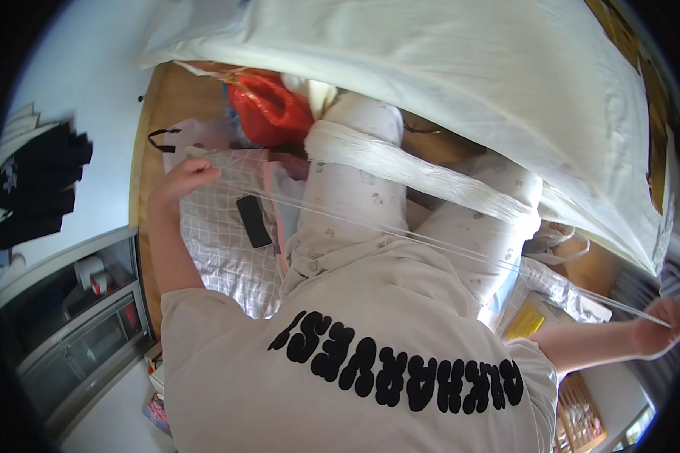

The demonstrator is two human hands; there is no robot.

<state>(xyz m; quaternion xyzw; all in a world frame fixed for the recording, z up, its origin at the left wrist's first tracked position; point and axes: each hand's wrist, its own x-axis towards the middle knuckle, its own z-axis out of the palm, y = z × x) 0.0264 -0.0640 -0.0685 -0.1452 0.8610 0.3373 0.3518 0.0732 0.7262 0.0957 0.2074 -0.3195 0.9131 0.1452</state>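
A skein of white yarn [423, 175] is looped around both of my knees and spans the gap between them. Thin white strands of yarn [355, 217] run taut across my lap, below the skein, from one hand to the other. My left hand [195, 175] is closed around their left end, out over a checked cloth. Far to the right, my right hand [663, 329] grips the other end, with the arm stretched out. A black phone [255, 221] lies on the checked cloth [211, 234], just below my left hand.
A white sheet [468, 75] hangs over a raised surface in front of my knees. Beside my left knee sits a red bag [268, 109]. A yellow packet [526, 321] lies at my right. Dark clothes [45, 181] hang on the left wall, above a glass-fronted cabinet [91, 340].
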